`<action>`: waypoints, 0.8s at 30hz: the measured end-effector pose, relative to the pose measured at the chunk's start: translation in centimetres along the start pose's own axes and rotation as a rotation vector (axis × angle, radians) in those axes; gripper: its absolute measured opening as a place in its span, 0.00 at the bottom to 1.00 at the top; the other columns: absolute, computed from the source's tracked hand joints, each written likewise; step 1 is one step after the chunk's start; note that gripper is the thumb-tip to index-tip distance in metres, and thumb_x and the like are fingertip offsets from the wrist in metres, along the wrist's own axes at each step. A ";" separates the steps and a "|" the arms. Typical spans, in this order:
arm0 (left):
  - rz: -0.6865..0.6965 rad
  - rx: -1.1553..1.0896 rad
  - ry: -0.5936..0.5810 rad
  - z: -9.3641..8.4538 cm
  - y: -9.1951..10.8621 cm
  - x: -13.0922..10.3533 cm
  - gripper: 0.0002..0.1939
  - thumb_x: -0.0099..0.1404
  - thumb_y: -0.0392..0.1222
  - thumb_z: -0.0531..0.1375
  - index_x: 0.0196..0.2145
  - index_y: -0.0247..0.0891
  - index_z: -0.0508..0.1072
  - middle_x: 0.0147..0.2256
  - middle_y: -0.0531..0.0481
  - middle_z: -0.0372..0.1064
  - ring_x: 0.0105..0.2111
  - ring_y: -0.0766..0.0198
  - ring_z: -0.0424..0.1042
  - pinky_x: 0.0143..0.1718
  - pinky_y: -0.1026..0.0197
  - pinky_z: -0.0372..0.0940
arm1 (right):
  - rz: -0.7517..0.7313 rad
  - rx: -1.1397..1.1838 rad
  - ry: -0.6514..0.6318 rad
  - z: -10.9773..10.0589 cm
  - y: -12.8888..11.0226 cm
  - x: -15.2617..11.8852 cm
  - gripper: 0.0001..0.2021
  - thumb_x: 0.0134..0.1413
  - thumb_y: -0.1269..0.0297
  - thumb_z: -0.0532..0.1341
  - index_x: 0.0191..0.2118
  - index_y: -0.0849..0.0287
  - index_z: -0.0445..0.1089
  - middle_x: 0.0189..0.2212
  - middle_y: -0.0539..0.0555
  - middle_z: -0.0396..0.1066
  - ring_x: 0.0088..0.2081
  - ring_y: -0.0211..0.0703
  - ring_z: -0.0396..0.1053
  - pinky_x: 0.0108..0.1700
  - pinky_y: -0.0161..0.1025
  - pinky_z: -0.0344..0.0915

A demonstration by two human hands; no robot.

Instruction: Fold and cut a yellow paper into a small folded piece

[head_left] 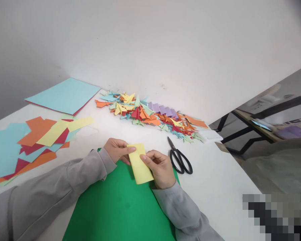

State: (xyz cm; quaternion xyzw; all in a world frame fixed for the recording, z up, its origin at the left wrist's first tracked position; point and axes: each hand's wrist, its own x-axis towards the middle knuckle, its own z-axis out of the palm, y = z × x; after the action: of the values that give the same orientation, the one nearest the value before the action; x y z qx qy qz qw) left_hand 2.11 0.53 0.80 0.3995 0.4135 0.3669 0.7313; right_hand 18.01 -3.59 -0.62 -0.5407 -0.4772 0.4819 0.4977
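A yellow piece of paper (140, 167), long and narrow, is held up between my two hands above a green mat (125, 204). My left hand (117, 150) pinches its upper left edge, thumb on the front and fingers behind. On the right edge, my right hand (161, 166) grips it with the thumb pressed flat on its face. The paper looks folded over, though its back is hidden. Just right of my right hand lies a pair of black-handled scissors (181, 160) on the white table (213, 177), blades slightly apart.
Several small folded paper planes (140, 112) in many colours are heaped along the wall. Loose coloured paper scraps (40, 144) lie at the left. A stack of light blue sheets (67, 95) sits at the back left. The table's right edge drops off beside a dark-framed shelf (256, 127).
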 end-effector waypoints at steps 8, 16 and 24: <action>-0.009 -0.039 -0.020 -0.1 0.1 0.0 0.20 0.46 0.52 0.63 0.23 0.27 0.73 0.19 0.43 0.72 0.17 0.64 0.70 0.19 0.63 0.67 | -0.019 0.026 0.026 0.2 0.3 0.0 0.12 0.35 0.58 0.66 0.19 0.61 0.68 0.13 0.47 0.64 0.16 0.32 0.57 0.18 0.32 0.53; 0.110 0.198 -0.028 0.5 -0.4 -0.4 0.14 0.41 0.45 0.66 0.19 0.29 0.72 0.17 0.47 0.71 0.16 0.64 0.69 0.20 0.61 0.67 | -0.032 0.076 0.089 0.7 0.0 -0.3 0.12 0.36 0.58 0.66 0.19 0.61 0.67 0.15 0.48 0.66 0.17 0.33 0.58 0.20 0.32 0.56; 0.121 0.313 -0.095 0.6 -0.5 -0.4 0.15 0.45 0.45 0.63 0.24 0.28 0.73 0.19 0.47 0.70 0.20 0.63 0.70 0.19 0.63 0.66 | -0.010 0.163 0.085 0.7 0.4 -0.2 0.11 0.36 0.59 0.67 0.19 0.61 0.68 0.14 0.47 0.66 0.17 0.32 0.58 0.20 0.31 0.55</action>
State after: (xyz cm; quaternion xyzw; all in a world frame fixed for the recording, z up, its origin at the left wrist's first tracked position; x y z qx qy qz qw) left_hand 2.63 -0.22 0.66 0.5497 0.4057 0.3218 0.6555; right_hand 17.31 -3.73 -1.00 -0.5160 -0.4175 0.4933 0.5622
